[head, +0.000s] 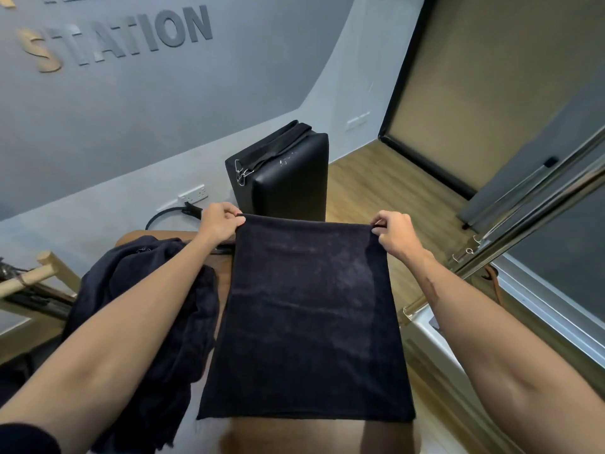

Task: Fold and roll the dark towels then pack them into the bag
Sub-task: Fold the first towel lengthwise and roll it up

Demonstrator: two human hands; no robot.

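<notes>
1. Soft, even indoor light, moderately bright; no hard shadows
2. Wide-angle bending curves the metal rail (530, 217) and wall lines right of the dark towel (304, 322)
3. Wall lettering (114, 37) above it is smeared by blur
4. Glare streaks the rail

The dark towel (304, 322) is covering most of the brown worktop (226, 276), so only strips of it are showing beside and below the cloth. The heap of dark towels (157, 309) is lying partly under the left forearm, and how many pieces are in it cannot be told. The wall lettering (114, 37) is blurring, and the picture's top edge is cutting off its upper line. The black padded box (288, 178) is hiding its base behind the towel's top edge. The wooden frame (32, 276) is running off the left edge. The fingers (388, 221) of the right hand are tucking behind the towel's corner.
</notes>
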